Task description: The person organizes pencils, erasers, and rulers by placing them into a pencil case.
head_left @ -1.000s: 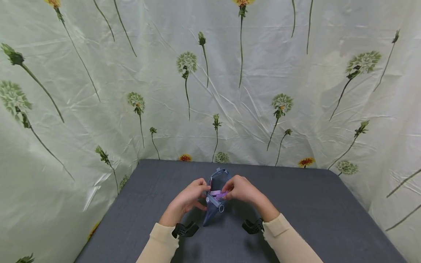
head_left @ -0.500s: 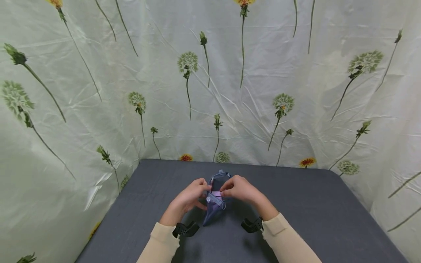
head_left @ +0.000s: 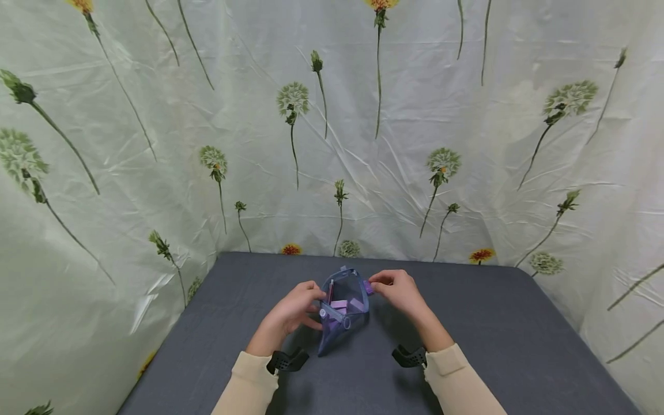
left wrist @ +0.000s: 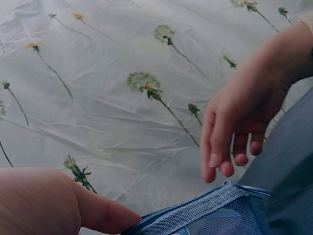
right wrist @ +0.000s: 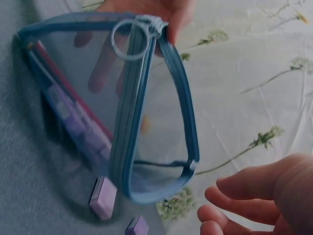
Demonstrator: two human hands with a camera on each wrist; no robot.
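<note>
My left hand (head_left: 297, 309) grips the rim of a blue mesh zip pouch (right wrist: 124, 122), thumb and fingers on its edge. The pouch gapes, its zipper undone, with a ring pull (right wrist: 129, 39) on the slider. Through the mesh show a reddish stick (right wrist: 73, 88) and several small purple-and-white blocks (right wrist: 80, 122). Just right of the pouch is my right hand (head_left: 402, 291), its fingers loosely bent. In the right wrist view its thumb and fingers stand apart with nothing between them. A small purple block (head_left: 368, 287) shows at these fingertips in the head view.
In the right wrist view, one purple-and-white block (right wrist: 102, 198) and a smaller-looking purple block (right wrist: 138, 226) lie outside the pouch over the dark grey table (head_left: 487, 328). A white cloth with dandelion prints (head_left: 373, 173) hangs behind the table.
My right hand has moved out of the pouch opening to its right side, and a purple block now shows there. The pouch mouth looks wider; my left hand keeps hold of it.
</note>
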